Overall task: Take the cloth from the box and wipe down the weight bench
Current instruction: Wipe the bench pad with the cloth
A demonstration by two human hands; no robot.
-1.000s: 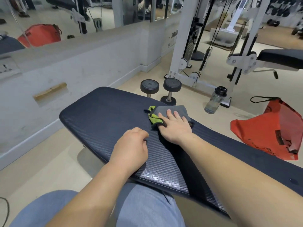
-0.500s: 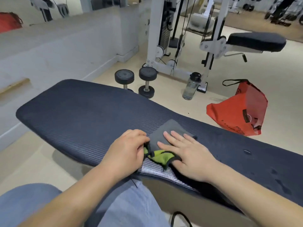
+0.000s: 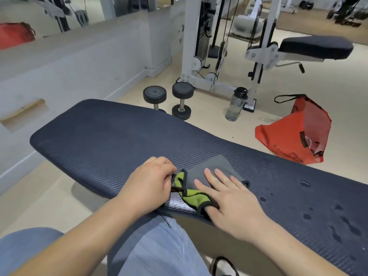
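Note:
A dark blue ribbed weight bench (image 3: 111,140) runs across the view from left to lower right. On its near edge lies a grey cloth (image 3: 211,166) with a green underside and black trim. My right hand (image 3: 229,198) lies flat on the cloth, fingers spread, thumb tucked under a green fold. My left hand (image 3: 149,184) is curled beside the cloth's left edge, its fingertips at the black trim. Wet spots dot the bench at the right. No box is in view.
Two black dumbbells (image 3: 169,100) and a clear water bottle (image 3: 236,104) stand on the floor beyond the bench. A red bag (image 3: 294,134) lies at the right. A white cable machine (image 3: 219,46) with a padded seat stands behind. A low grey wall runs along the left.
My right hand has drawn the cloth from the far side of the bench back to its near edge. My left hand now touches the cloth's left edge.

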